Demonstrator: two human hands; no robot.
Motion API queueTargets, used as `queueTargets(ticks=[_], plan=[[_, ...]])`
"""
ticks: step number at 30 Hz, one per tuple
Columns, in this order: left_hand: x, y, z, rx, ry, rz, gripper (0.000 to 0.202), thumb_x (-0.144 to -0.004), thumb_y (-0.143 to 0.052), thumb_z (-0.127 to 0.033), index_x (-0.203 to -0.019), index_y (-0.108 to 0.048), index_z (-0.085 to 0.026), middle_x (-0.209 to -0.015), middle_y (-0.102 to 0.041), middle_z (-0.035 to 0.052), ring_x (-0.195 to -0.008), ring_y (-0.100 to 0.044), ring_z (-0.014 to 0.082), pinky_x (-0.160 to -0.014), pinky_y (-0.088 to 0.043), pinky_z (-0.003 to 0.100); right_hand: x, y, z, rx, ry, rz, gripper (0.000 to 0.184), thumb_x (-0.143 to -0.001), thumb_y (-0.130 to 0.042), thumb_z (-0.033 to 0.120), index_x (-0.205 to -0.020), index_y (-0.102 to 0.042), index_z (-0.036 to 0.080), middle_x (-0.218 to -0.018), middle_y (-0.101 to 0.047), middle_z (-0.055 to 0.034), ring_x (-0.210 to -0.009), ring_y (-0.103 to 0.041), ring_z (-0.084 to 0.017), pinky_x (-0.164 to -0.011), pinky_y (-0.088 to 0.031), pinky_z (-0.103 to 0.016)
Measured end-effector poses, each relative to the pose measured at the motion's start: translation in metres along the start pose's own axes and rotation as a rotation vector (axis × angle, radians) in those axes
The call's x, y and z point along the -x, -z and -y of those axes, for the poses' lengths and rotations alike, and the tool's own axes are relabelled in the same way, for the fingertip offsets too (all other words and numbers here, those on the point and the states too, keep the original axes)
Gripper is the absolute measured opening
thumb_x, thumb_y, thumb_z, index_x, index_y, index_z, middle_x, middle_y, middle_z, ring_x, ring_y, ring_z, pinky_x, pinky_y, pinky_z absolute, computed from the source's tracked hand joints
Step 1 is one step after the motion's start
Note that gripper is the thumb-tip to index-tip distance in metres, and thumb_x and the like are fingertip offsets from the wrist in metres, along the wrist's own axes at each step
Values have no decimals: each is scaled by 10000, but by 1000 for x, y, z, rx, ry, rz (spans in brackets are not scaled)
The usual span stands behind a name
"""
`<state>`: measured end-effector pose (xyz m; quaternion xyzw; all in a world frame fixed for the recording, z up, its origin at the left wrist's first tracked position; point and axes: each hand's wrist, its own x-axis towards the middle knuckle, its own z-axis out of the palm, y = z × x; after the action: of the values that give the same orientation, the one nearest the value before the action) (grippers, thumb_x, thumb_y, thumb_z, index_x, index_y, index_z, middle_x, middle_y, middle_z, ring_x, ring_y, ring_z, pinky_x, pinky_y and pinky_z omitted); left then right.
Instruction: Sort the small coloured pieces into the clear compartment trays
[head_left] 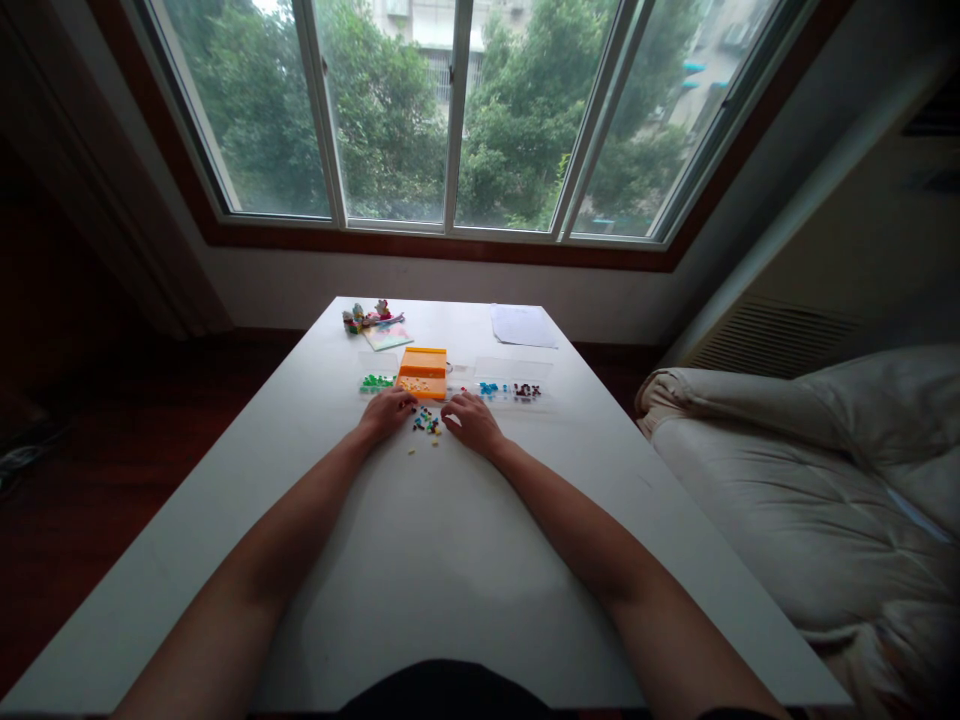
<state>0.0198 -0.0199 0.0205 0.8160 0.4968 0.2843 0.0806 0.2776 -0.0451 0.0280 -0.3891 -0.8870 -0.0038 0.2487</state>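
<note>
Loose coloured pieces [427,424] on a white table [465,560]

Green pieces [375,383] lie behind the left hand [390,410], fingers bent, grip impossible to tell. An orange box [425,357] sits beyond the loose pieces. The right hand [471,420] curls beside them, its grip also unclear; farther right, blue pieces [488,388] and dark pieces [526,391].

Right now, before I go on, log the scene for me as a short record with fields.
Left hand: left hand by the near left corner of the orange box; grip unclear
Right hand: right hand just right of the loose pieces; grip unclear
Loose pieces: small, mixed colours, on the white table between the hands
Orange box: open, small pieces inside
Sorted pieces: green pieces left of the orange box; blue pieces and dark pieces right
Far end: colourful figures left, paper sheets right
</note>
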Motion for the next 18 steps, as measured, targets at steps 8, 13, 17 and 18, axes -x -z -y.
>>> queueTargets(ticks=[8, 13, 17, 18], plan=[[0, 1, 0, 23, -20, 9, 190, -876, -601, -265, -961, -770, -250, -956, -691, 60, -897, -622, 220, -828, -497, 351, 3, 17, -34, 16, -211, -225, 118, -948, -571, 225, -965, -687, 207, -983, -651, -85, -984, -533, -259, -925, -387, -379], [1, 1, -1, 24, -24, 31, 196, -879, -598, -275, -964, -773, -248, -948, -687, 59, -885, -620, 210, -806, -498, 335, 17, 35, -81, 65, -478, -495, 121, -933, -551, 230, -949, -666, 192, -902, -639, -81, -917, -516, -253, -898, -369, -368], [2, 3, -3, 30, -35, 42, 199, -873, -592, -267, -939, -777, -242, -929, -680, 58, -848, -615, 199, -772, -490, 318, 29, 38, -106, 95, -640, -599, 107, -928, -542, 228, -943, -643, 193, -897, -625, -80, -889, -500, -235, -850, -353, -347], [2, 3, -3, 35, -37, 44, 200, -874, -590, -271, -932, -778, -240, -919, -677, 58, -832, -612, 194, -761, -487, 314, 31, 38, -109, 94, -681, -605, 103, -925, -543, 230, -956, -636, 197, -897, -620, -74, -890, -499, -231, -842, -348, -342]])
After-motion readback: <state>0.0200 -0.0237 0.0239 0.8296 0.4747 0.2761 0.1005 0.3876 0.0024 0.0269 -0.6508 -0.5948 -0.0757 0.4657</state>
